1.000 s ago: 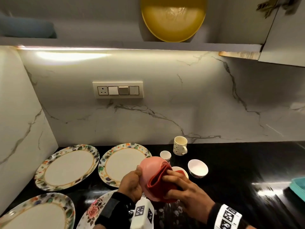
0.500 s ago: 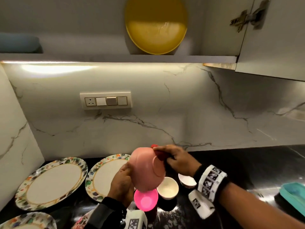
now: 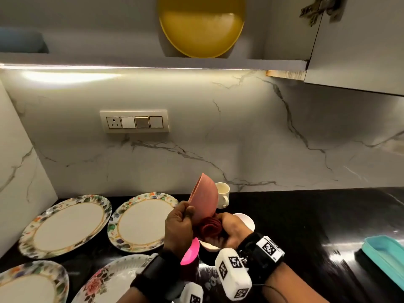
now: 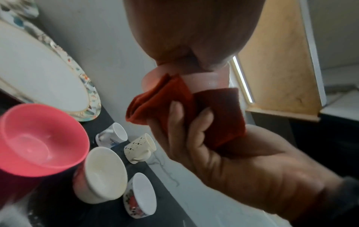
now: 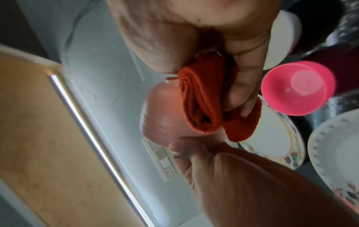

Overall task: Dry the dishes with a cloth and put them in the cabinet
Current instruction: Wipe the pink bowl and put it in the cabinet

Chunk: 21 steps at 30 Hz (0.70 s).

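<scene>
A pale pink bowl (image 3: 204,197) is held tilted on edge above the counter. My left hand (image 3: 185,215) pinches its lower rim. My right hand (image 3: 227,228) grips a bunched red cloth (image 3: 208,228) and presses it against the bowl's underside. In the left wrist view the red cloth (image 4: 219,115) wraps round the bowl's foot (image 4: 205,79). In the right wrist view the cloth (image 5: 204,99) lies folded against the bowl (image 5: 161,119). Above, the cabinet shelf (image 3: 153,62) stands with its door swung open and holds a yellow bowl (image 3: 201,27).
Several floral-rimmed plates (image 3: 67,224) lie on the black counter at left. Under my hands sit a bright pink bowl (image 3: 191,252), a white bowl (image 3: 246,219) and a cream cup (image 3: 223,193). A teal container (image 3: 384,256) lies far right. The open cabinet door (image 3: 358,40) hangs at upper right.
The bowl has turned from dome-up to standing on edge. My right hand with the cloth moved from the bowl's top down to its underside, close to my left hand.
</scene>
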{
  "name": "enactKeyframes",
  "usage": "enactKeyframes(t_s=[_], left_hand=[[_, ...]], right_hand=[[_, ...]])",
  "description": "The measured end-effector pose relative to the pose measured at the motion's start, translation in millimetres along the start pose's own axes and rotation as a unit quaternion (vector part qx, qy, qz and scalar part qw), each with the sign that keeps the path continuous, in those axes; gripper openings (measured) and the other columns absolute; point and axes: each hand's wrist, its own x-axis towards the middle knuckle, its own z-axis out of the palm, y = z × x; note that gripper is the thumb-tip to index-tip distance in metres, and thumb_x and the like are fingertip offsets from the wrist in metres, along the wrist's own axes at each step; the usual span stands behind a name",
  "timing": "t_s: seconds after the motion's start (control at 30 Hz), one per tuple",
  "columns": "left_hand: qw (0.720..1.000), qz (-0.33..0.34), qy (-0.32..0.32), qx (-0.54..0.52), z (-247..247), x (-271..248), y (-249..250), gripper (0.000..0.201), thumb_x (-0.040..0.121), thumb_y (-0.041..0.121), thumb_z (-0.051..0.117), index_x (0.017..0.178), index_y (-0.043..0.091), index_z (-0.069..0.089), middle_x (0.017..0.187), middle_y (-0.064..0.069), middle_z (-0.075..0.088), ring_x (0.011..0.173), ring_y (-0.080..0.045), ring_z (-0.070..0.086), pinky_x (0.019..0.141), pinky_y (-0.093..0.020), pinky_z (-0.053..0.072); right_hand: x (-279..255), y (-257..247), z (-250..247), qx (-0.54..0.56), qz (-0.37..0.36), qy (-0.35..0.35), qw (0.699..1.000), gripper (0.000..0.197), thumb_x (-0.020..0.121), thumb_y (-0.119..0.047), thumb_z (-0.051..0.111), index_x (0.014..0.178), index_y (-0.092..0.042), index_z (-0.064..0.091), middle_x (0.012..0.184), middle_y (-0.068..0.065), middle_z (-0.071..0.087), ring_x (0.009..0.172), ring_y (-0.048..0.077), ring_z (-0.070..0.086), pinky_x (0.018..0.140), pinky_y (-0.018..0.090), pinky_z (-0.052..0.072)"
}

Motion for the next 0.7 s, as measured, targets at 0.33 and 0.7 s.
enactKeyframes(t_s=[0.33,0.7], left_hand=[[0.962,0.137,-0.108,0.212,13.4,-27.9,3.9,0.018,0.087,-0.004,0.057,0.087,0.009,0.070,0.072,0.006,0.066,0.066,-0.004,0.059,0.058,-0.003,0.037],[0.833,0.269,-0.226,0.427,2.8,-25.5,-16.4,0.021,0.081,0.023,0.047,0.076,0.025,0.068,0.072,0.008,0.070,0.068,-0.016,0.061,0.062,-0.030,0.050]], right_hand=[[-29.9,12.6,-65.0,0.001,0.026,-0.059,0.998,0.036,0.096,-0.018,0.044,0.101,0.010,0.066,0.093,0.027,0.067,0.069,0.036,0.069,0.058,0.042,0.060],[-47.6,-5.9,-156.9,-0.635,-0.169,0.092,0.748,0.048,0.077,-0.024,0.072,0.117,-0.047,0.058,0.106,-0.013,0.066,0.080,-0.002,0.064,0.062,0.009,0.049]])
